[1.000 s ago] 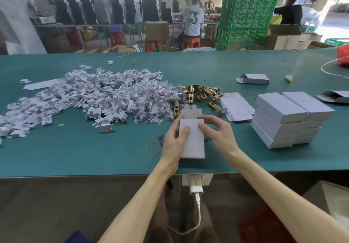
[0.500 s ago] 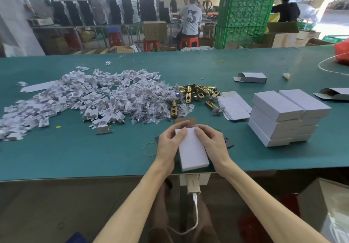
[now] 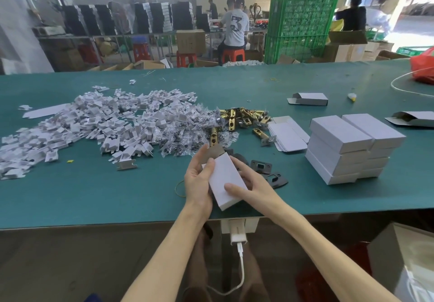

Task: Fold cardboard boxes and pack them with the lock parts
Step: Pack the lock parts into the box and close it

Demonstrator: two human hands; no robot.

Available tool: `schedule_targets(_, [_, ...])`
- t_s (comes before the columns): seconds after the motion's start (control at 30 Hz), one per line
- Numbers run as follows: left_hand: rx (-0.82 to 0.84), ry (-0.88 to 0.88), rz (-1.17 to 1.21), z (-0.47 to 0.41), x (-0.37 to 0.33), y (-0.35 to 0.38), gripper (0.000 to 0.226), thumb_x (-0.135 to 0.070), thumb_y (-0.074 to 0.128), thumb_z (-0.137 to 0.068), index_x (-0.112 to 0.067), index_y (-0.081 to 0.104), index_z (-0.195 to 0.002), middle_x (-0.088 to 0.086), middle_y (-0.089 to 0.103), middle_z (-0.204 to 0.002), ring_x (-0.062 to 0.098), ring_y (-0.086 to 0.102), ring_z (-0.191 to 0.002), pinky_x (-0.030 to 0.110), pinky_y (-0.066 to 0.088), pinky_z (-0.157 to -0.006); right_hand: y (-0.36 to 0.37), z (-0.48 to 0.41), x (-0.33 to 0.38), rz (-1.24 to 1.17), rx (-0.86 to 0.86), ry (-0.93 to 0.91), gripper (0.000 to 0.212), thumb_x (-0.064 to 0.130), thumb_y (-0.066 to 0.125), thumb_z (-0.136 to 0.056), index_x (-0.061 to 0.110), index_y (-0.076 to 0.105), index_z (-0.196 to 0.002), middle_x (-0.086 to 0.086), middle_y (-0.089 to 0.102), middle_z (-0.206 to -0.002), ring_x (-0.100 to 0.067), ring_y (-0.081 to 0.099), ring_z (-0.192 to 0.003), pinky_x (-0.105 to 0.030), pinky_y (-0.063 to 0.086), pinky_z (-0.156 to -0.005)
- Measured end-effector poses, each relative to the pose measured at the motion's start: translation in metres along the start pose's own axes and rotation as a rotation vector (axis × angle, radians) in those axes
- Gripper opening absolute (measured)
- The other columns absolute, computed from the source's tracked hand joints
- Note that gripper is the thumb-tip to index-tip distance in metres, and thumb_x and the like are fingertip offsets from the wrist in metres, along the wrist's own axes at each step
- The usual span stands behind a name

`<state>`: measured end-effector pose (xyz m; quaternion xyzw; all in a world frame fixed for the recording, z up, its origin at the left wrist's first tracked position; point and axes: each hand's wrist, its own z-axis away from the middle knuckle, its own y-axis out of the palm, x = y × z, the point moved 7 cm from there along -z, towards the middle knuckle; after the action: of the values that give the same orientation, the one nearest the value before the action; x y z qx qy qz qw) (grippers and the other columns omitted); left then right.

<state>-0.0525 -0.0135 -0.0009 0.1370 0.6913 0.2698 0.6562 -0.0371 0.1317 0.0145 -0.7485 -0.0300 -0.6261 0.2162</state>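
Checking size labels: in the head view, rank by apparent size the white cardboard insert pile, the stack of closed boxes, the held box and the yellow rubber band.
1. white cardboard insert pile
2. stack of closed boxes
3. held box, nearer the camera
4. yellow rubber band, partly hidden

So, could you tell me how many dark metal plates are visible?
2 show clearly: an upper plate right of the held box, a lower plate beside the right hand. Others may hide under the box.

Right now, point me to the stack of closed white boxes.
Head view, right side of the green table: the stack of closed white boxes stands just right of the flat box blanks.
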Motion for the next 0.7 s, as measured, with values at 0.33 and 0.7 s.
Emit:
schedule_targets(0.33, [0.05, -0.012, -0.107, 0.001, 0.004, 0.011, 0.026, -0.035, 0.074, -0.09, -0.014, 0.08, -0.103, 0.005, 0.076, -0.105, 0.014, 0.065, -0.092, 0.032, 0.055, -0.082, -0.033, 0.007, -0.015, -0.465, -0.364, 0.07, 0.032, 0.03, 0.079, -0.084, 0.029, 0.075, -0.116, -0.001, 0.075, -0.108, -0.015, 0.068, -0.089, -0.029, 0.057, -0.075])
schedule_targets(0.7, [0.202, 0.02, -0.332, 0.006, 0.005, 0.019, 0.036, -0.038, 0.069, -0.093, -0.018, 0.074, -0.122, 0.003, 0.075, -0.121, 0.015, 0.067, -0.108, 0.04, 0.055, -0.093, -0.048, 0.018, -0.023, -0.391, -0.696, 0.05, 0.027, 0.051, 0.063, -0.095, 0.025, 0.064, -0.101, 0.005, 0.065, -0.093, -0.007, 0.061, -0.081, -0.023, 0.051, -0.066])
